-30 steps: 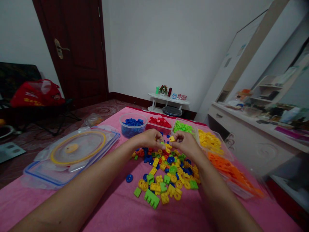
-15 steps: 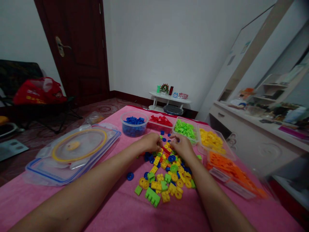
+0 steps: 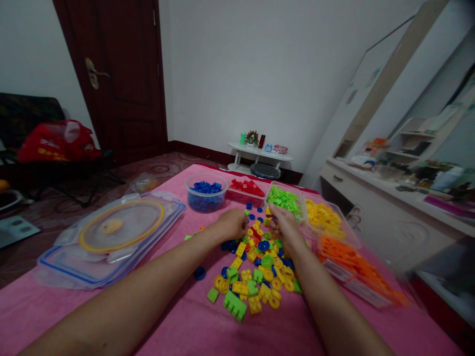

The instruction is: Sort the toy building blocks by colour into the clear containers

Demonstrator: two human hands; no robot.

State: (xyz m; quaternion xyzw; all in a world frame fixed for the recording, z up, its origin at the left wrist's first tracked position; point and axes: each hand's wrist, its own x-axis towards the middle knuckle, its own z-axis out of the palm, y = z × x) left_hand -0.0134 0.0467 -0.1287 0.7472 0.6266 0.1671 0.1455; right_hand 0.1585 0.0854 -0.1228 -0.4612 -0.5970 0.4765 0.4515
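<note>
A heap of small plastic blocks [image 3: 256, 269] in yellow, green, blue and red lies on the pink cloth [image 3: 178, 321]. My left hand [image 3: 233, 223] rests curled at the heap's far left edge, fingers closed round something I cannot make out. My right hand [image 3: 282, 221] is at the heap's far right edge, next to the tub of green blocks [image 3: 284, 198], with its fingers pinched on a small piece. Behind the hands stand a round tub of blue blocks [image 3: 206, 192] and a tub of red blocks [image 3: 245, 189].
Tubs of yellow blocks [image 3: 324, 215] and orange blocks [image 3: 352, 264] line the right side. Stacked clear lids [image 3: 111, 232] lie at the left. A white desk [image 3: 389, 207], a small white table [image 3: 260, 155], a dark door [image 3: 122, 74] and a red bag [image 3: 55, 141] surround the pink surface.
Both hands came down from above the heap and spread apart a little. The right hand moved toward the green tub; the left settled at the heap's far left edge.
</note>
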